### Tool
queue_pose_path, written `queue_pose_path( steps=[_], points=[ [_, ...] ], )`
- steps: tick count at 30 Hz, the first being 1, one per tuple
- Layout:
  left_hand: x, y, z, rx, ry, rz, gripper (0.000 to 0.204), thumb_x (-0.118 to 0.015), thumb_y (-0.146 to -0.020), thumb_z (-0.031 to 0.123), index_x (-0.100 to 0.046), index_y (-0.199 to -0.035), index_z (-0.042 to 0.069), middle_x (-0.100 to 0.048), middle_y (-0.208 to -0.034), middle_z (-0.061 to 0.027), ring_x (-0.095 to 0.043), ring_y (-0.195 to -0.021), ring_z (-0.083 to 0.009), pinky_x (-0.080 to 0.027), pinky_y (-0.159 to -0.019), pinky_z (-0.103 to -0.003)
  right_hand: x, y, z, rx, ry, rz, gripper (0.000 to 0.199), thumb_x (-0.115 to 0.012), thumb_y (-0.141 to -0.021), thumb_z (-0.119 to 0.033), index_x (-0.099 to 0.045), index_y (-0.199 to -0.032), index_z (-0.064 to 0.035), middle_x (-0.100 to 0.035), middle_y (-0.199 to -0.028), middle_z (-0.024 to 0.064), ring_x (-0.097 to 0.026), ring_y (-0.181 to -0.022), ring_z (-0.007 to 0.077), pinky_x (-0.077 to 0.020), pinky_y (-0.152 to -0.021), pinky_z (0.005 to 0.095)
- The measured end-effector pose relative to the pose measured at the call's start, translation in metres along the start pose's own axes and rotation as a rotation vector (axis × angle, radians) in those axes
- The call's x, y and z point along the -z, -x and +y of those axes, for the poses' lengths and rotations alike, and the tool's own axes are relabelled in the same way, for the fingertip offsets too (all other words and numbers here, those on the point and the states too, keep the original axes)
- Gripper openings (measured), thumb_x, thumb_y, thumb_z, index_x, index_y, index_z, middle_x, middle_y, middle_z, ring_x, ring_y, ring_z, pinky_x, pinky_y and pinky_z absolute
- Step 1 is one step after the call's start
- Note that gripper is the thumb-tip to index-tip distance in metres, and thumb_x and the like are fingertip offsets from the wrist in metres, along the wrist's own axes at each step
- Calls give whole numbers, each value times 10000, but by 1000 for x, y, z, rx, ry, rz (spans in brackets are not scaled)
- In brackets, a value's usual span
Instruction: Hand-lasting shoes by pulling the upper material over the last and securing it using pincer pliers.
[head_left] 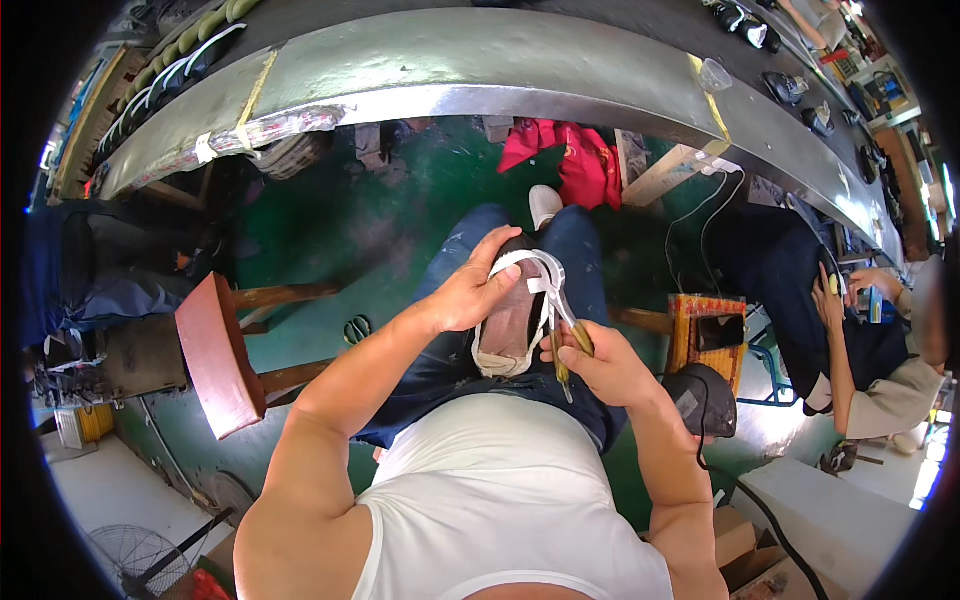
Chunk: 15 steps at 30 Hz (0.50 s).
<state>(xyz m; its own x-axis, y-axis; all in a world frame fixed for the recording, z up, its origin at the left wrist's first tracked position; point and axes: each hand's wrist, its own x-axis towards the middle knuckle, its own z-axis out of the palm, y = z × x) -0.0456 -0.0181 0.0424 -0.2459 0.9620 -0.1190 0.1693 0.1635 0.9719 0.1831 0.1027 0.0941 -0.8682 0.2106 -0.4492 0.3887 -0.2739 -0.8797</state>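
Note:
A shoe in the making (508, 325) rests sole up on my lap, its brown-pink bottom ringed by a white edge. My left hand (478, 283) is wrapped over its far left side, thumb across the white edge. A pair of pincers (583, 340) with yellowish handles is in my right hand (603, 366), fingers closed around the handles. Their pale metal head meets the white material (540, 284) along the shoe's right side. Exactly what the jaws grip is too small to make out.
A long metal-edged bench (450, 60) curves across the far side, with dark shoes (785, 87) on it. Left stands a reddish stool (222, 355); scissors (356, 329) lie on the floor. Right, a phone (720, 332) sits on an orange woven seat (690, 318), near a co-worker's arm (838, 350).

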Motion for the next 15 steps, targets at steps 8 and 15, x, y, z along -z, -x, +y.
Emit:
queue_pose_path(
  steps=[8, 15],
  points=[
    [8, -5, -18, -10, 39, 54, 570, -536, -994, 316, -338, -1474, 80, -385, -1476, -188, -395, -1363, -299, -311, -1120, -363, -1, -28, 16, 61, 520, 193, 194, -587, -936, -118, -582, -1072, 20, -633, -744, 109, -632, -660, 217, -502, -655, 345],
    [19, -9, -43, -26, 144, 53, 555, -558, -1002, 209, -324, -1489, 79, -513, -1308, -75, -472, -1207, -159, -360, -1063, -312, -2, -66, 63, 348, 631, 413, 216, -621, -918, -127, -591, -1072, 22, -639, -873, 205, -640, -788, 382, -505, -709, 430]
  ],
)
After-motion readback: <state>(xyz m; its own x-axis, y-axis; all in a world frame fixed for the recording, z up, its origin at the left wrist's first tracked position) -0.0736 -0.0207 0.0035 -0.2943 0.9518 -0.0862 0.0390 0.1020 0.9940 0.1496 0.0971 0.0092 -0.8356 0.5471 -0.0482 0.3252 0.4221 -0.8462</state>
